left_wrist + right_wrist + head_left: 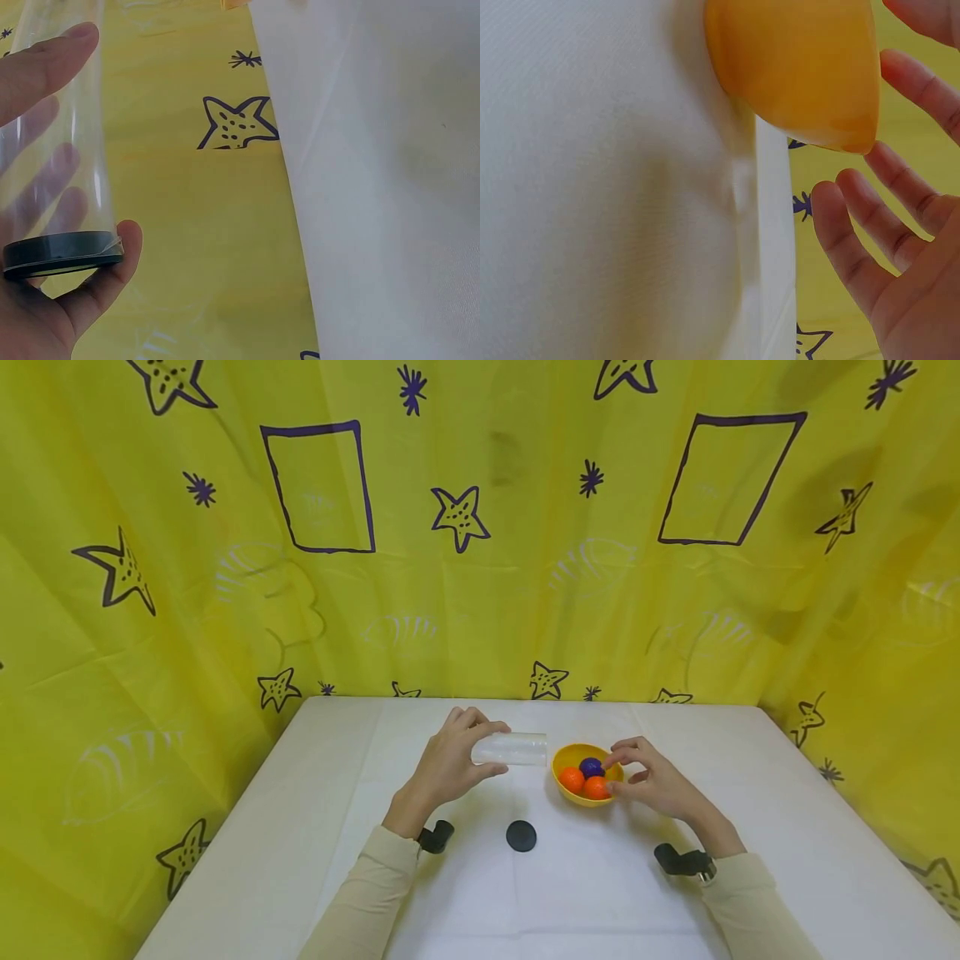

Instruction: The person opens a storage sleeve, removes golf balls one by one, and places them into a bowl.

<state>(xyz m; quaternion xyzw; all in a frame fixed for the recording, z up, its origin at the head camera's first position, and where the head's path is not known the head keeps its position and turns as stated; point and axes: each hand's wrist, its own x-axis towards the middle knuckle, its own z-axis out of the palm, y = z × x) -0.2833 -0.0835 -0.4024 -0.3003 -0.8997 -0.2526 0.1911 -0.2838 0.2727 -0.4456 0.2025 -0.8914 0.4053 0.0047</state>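
My left hand (pixel 450 757) grips a clear plastic tube (pixel 513 749), held sideways above the table with one end toward the bowl. In the left wrist view, fingers and thumb wrap the tube (pixel 71 172), and a black cap (pixel 64 251) covers its end near the palm. A yellow bowl (pixel 563 787) holds two orange balls (pixel 572 779) and a dark purple ball (pixel 592 767). My right hand (pixel 654 779) is at the bowl's right rim, thumb and fingers parted, fingertips over the edge beside the balls. The right wrist view shows spread fingers (pixel 855 255) next to the bowl (pixel 795 67).
A round black disc (pixel 521 836) lies on the white-covered table (pixel 600 902) between the forearms, in front of the bowl. Yellow patterned curtain (pixel 510 593) rises behind the table and along both sides. Black wrist mounts (pixel 678 860) stick out inward from the wrists.
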